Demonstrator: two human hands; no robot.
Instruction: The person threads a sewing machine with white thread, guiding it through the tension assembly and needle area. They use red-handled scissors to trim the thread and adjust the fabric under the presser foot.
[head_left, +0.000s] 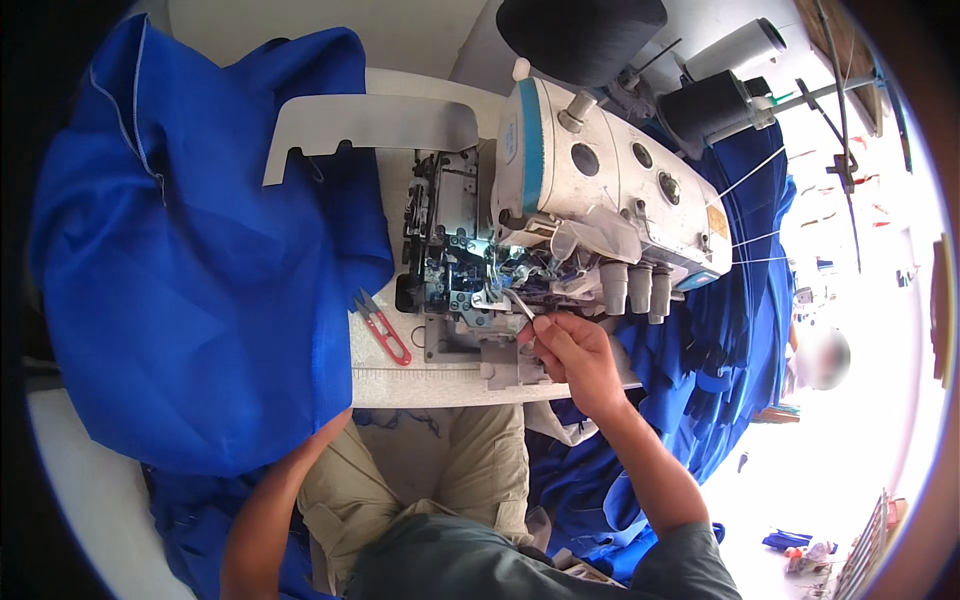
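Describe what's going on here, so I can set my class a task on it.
A person sits at a sewing machine whose inner parts are exposed. The right hand holds a slim metal tool, probably tweezers, pointed at those parts. The left hand is hidden by blue cloth, so its grip can't be told. Red-handled snips lie on the table.
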